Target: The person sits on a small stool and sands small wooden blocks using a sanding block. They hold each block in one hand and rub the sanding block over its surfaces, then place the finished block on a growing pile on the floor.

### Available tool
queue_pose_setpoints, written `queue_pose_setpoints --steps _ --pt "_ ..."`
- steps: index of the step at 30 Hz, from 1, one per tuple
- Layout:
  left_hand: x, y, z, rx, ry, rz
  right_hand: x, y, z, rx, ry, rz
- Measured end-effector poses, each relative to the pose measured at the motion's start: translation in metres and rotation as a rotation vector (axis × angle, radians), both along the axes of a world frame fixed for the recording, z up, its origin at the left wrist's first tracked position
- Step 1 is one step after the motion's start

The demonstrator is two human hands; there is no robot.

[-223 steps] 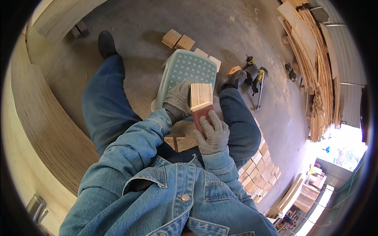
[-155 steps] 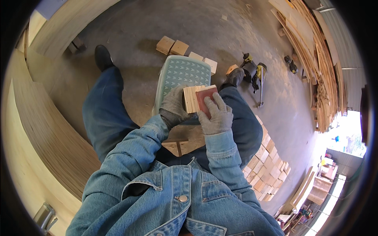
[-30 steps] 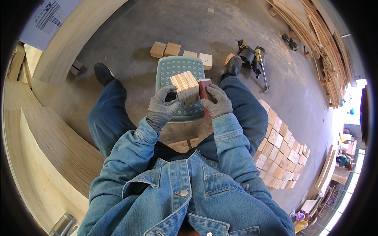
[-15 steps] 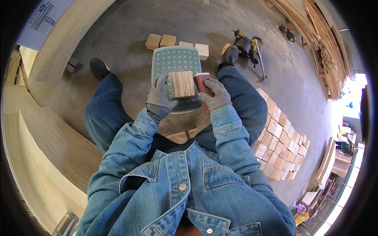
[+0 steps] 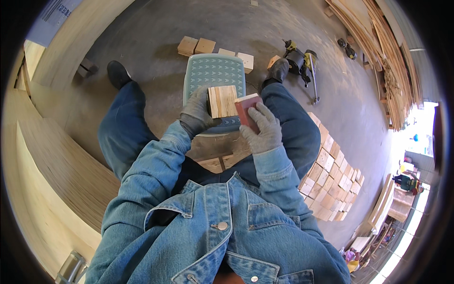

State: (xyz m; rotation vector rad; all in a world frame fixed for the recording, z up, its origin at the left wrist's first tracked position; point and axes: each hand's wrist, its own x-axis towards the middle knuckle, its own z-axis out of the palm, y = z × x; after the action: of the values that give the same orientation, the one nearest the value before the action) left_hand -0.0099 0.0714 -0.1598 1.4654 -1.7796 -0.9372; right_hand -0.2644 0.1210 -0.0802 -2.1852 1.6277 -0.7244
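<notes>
Head view: left hand [image 5: 197, 112] is clamping the block [image 5: 222, 101] above the stool [image 5: 213, 75]; right hand [image 5: 265, 131] is gripping the sanding pad [image 5: 247, 109] at its edge. Best keeping pad flat, strokes along grain.

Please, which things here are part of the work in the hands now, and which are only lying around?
In use:
- wooden block, held in the left hand
- red sanding block, held in the right hand

Lying about:
- green plastic stool
- power tool on the floor
- rows of wooden blocks
- loose blocks beyond the stool
- stacked boards
</notes>
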Motion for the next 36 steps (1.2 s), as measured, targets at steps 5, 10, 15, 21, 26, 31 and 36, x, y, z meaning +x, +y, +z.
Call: queue_pose_setpoints --steps 5,10,15,21,26,31,36 --pt "-0.008 0.002 -0.037 -0.171 -0.062 0.083 0.025 0.025 0.011 -0.103 0.169 0.157" --pt "-0.010 0.006 -0.031 -0.177 -0.104 0.098 0.039 0.011 0.000 -0.143 0.241 0.143" --pt "-0.012 0.006 -0.021 -0.088 -0.106 0.122 0.065 -0.046 0.010 -0.034 0.373 0.053" --pt "-0.016 0.002 -0.033 -0.100 -0.100 0.155 0.071 -0.062 0.010 -0.002 0.393 0.001" --pt "-0.011 0.004 -0.029 -0.215 -0.085 0.109 0.046 0.000 0.007 -0.008 0.351 0.115" --pt "-0.013 0.007 -0.026 -0.157 -0.146 0.143 0.036 0.027 0.004 -0.087 0.304 0.126" --pt "-0.014 0.004 -0.021 -0.133 -0.053 0.143 0.080 -0.024 0.012 -0.064 0.438 0.032"
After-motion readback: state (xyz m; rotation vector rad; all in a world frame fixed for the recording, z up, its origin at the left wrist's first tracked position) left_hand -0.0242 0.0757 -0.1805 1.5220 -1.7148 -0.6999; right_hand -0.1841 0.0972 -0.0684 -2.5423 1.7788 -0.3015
